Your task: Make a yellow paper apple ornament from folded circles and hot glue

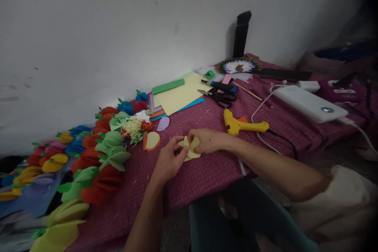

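Between my two hands is a pale yellow paper piece with several folded, petal-like layers (193, 153), held just above the checked cloth. My left hand (171, 159) pinches its left side between thumb and fingers. From the right, my right hand (203, 141) has its fingers closed on the upper part, and the fingertips are partly hidden among the layers. Left of my hands lies a small stack of rounded cut pieces, pale yellow (152, 140) over orange. A lilac cut piece (163, 123) rests just behind that stack.
Finished paper pumpkin shapes (112, 145) crowd the left side. Behind my hands are coloured paper sheets (177, 98), scissors (221, 96) and a cutter (221, 86). A yellow glue gun (243, 125) with its cord, a white power bank (310, 103) and cables lie to the right.
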A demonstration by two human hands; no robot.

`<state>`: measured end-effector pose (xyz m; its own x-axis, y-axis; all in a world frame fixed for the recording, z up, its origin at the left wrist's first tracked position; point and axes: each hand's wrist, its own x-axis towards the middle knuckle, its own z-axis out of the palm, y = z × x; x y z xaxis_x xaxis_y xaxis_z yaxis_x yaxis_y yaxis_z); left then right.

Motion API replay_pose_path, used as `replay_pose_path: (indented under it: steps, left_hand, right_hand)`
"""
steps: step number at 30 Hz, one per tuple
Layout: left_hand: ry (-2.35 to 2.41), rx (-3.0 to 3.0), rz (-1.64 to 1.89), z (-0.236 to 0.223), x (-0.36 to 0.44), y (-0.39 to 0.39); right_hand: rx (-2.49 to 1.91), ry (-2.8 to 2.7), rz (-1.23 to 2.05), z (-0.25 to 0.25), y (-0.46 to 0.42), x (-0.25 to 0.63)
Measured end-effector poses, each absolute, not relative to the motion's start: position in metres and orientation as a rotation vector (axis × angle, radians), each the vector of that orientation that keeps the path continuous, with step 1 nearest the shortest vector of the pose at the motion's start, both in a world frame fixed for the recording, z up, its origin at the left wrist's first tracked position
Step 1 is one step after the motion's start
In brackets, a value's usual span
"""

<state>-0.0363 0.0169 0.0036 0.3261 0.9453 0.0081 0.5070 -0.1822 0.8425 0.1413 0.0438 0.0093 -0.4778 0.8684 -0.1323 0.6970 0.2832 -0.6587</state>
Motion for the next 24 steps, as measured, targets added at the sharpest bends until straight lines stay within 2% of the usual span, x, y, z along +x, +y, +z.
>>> replay_pose_path:
  steps: [3, 8, 16, 24]
  left_hand:
    - [1.271, 1.808, 0.694, 0.003, -0.037, 0.017]
    - [1.247, 1.784, 0.683, 0.005, -0.037, 0.017]
    - [1.281, 1.786, 0.704, 0.005, -0.038, 0.018]
    - [1.234, 1.792, 0.745, 0.011, -0.04, 0.017]
  right_hand:
    - [-1.38, -2.404, 0.909, 0.019, 0.044, 0.145]
    - [-1.258, -2.397, 1.259, 0.024, 0.046, 0.155]
    - [-1.1, -2.489, 1.339, 0.019, 0.046, 0.156]
    - [-1.35, -1.929, 1.522, 0.018, 0.055, 0.151]
